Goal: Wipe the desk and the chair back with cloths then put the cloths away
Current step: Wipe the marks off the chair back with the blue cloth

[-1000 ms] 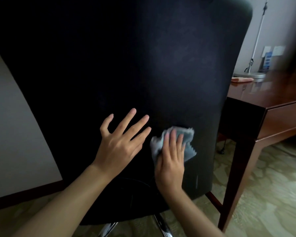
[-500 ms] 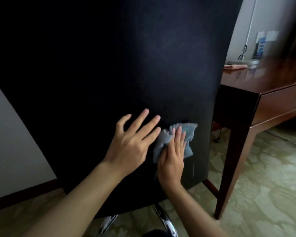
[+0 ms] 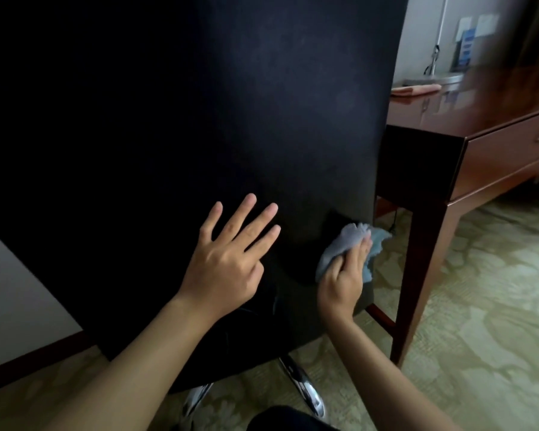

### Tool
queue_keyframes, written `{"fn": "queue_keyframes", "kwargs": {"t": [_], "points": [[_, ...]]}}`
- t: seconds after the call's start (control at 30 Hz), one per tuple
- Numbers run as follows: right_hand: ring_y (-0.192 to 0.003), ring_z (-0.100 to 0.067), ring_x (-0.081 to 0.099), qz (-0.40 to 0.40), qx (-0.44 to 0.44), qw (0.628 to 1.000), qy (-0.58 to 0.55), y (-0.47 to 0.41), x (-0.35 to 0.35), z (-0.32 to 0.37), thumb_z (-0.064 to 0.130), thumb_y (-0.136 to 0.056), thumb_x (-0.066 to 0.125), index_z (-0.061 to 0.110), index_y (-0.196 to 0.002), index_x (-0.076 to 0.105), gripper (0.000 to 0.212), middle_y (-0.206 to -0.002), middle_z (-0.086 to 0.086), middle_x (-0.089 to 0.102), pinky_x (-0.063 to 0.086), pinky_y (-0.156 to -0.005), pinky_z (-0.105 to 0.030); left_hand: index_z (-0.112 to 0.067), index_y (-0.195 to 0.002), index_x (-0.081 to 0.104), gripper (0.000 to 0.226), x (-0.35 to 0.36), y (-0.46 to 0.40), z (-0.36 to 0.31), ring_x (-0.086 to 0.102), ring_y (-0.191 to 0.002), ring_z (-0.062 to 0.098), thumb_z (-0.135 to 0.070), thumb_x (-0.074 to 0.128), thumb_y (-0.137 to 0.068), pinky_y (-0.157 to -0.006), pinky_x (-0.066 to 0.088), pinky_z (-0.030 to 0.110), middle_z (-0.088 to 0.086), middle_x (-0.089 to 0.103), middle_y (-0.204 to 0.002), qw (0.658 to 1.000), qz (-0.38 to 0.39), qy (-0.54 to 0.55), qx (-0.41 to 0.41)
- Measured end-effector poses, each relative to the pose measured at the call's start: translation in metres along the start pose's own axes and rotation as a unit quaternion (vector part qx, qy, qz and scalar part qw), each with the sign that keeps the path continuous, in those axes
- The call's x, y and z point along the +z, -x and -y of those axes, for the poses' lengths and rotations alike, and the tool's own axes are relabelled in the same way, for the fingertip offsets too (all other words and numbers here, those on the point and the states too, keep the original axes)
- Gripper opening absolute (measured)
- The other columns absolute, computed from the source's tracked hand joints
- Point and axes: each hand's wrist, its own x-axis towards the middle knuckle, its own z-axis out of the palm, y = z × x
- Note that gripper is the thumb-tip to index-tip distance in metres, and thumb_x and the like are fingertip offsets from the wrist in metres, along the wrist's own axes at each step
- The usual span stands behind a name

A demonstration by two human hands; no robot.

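Note:
The black chair back [image 3: 218, 113] fills most of the view. My left hand [image 3: 227, 259] lies flat on its lower part with fingers spread, holding nothing. My right hand [image 3: 344, 275] presses a grey-blue cloth [image 3: 349, 241] against the chair's lower right edge, the cloth bunched under the fingers and sticking out past the edge. The brown wooden desk [image 3: 486, 126] stands to the right behind the chair. A second, orange cloth [image 3: 414, 90] lies folded on the desk's far left part.
A lamp base and stem [image 3: 433, 70] stand on the desk near the wall. The desk's front leg [image 3: 417, 275] is close to my right hand. Chrome chair legs [image 3: 302, 390] show below on patterned green carpet [image 3: 479, 321].
My right hand has slid the cloth to the right, down to the chair's lower right edge. The left hand stays flat on the back. The view has shifted closer and lower.

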Motion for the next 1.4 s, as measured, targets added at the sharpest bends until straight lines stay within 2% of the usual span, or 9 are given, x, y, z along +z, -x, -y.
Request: {"fn": "queue_keyframes", "kwargs": {"t": [0.17, 0.37, 0.5, 0.67, 0.77, 1.0, 1.17, 1.27, 1.4], "points": [[-0.149, -0.018, 0.015, 0.014, 0.208, 0.978, 0.016, 0.032, -0.011, -0.057, 0.022, -0.104, 0.031, 0.026, -0.154, 0.019, 0.051, -0.162, 0.000, 0.015, 0.017, -0.121, -0.039, -0.019, -0.128, 0.067, 0.056, 0.001, -0.001, -0.002, 0.030, -0.147, 0.029, -0.008, 0.067, -0.074, -0.120, 0.016, 0.056, 0.002, 0.043, -0.153, 1.000, -0.003, -0.001, -0.004], [-0.145, -0.001, 0.001, 0.037, 0.034, 0.998, -0.035, -0.017, -0.014, 0.020, 0.007, -0.103, 0.033, 0.025, -0.153, 0.024, 0.054, -0.160, 0.012, 0.009, 0.004, -0.117, -0.021, -0.018, -0.128, 0.066, 0.054, -0.003, -0.006, -0.012, 0.027, -0.148, 0.032, -0.009, 0.064, -0.075, -0.118, 0.014, 0.059, 0.006, 0.041, -0.155, 0.999, 0.021, -0.032, -0.007], [-0.145, 0.001, 0.007, 0.017, 0.003, 0.999, -0.037, -0.035, -0.017, 0.017, 0.013, -0.103, 0.034, 0.030, -0.152, 0.027, 0.053, -0.160, 0.016, 0.012, 0.012, -0.118, -0.022, -0.019, -0.129, 0.065, 0.055, -0.006, -0.006, -0.013, 0.026, -0.149, 0.030, -0.011, 0.064, -0.074, -0.118, 0.011, 0.057, 0.007, 0.039, -0.156, 0.998, 0.039, -0.046, 0.000], [-0.139, -0.026, 0.035, 0.005, 0.298, 0.954, -0.002, 0.024, -0.015, -0.063, 0.032, -0.103, 0.034, 0.035, -0.153, 0.020, 0.051, -0.160, 0.003, 0.023, 0.029, -0.114, -0.042, -0.019, -0.129, 0.065, 0.055, -0.014, -0.003, -0.005, 0.028, -0.148, 0.027, -0.013, 0.066, -0.074, -0.118, 0.014, 0.053, 0.008, 0.037, -0.158, 0.998, 0.058, -0.038, 0.012], [-0.143, -0.031, 0.028, 0.012, 0.336, 0.942, 0.002, 0.033, -0.008, -0.051, 0.028, -0.103, 0.033, 0.030, -0.153, 0.022, 0.052, -0.160, -0.003, 0.023, 0.022, -0.118, -0.046, -0.019, -0.130, 0.064, 0.056, -0.018, 0.001, 0.002, 0.027, -0.149, 0.027, -0.014, 0.068, -0.074, -0.118, 0.015, 0.051, 0.008, 0.034, -0.159, 0.997, 0.071, -0.037, 0.020], [-0.147, -0.005, 0.004, 0.028, -0.057, 0.998, -0.006, 0.033, 0.017, 0.039, 0.007, -0.101, 0.039, 0.020, -0.147, 0.040, 0.048, -0.159, 0.012, 0.013, 0.007, -0.109, -0.003, -0.019, -0.130, 0.064, 0.055, -0.027, 0.026, 0.012, 0.029, -0.148, 0.026, -0.012, 0.065, -0.076, -0.116, 0.020, 0.052, 0.008, 0.035, -0.158, 0.996, 0.069, -0.048, -0.003], [-0.150, -0.029, 0.004, 0.133, -0.227, 0.956, 0.132, 0.073, 0.009, -0.029, 0.031, -0.105, 0.025, 0.013, -0.148, 0.036, 0.048, -0.162, -0.006, 0.013, 0.035, -0.110, -0.057, -0.020, -0.141, 0.055, 0.066, -0.035, 0.049, 0.022, 0.027, -0.149, 0.029, -0.009, 0.069, -0.076, -0.113, 0.024, 0.056, 0.011, 0.029, -0.161, 0.993, 0.034, -0.085, -0.073], [-0.149, -0.033, 0.009, 0.161, -0.308, 0.920, 0.182, 0.065, -0.001, -0.040, 0.033, -0.106, 0.023, 0.016, -0.152, 0.026, 0.049, -0.162, -0.010, 0.012, 0.031, -0.107, -0.065, -0.021, -0.145, 0.050, 0.072, -0.039, 0.063, 0.029, 0.025, -0.149, 0.028, -0.012, 0.071, -0.076, -0.113, 0.022, 0.056, 0.010, 0.026, -0.162, 0.992, 0.054, -0.085, -0.073], [-0.146, -0.038, 0.020, 0.119, -0.414, 0.890, 0.150, 0.028, 0.016, 0.040, 0.023, -0.104, 0.034, 0.017, -0.151, 0.026, 0.048, -0.159, -0.010, 0.018, 0.016, -0.114, -0.065, -0.021, -0.147, 0.047, 0.074, -0.038, 0.077, 0.032, 0.022, -0.151, 0.027, -0.014, 0.070, -0.077, -0.115, 0.020, 0.053, 0.009, 0.025, -0.163, 0.991, 0.081, -0.080, -0.074]]}}
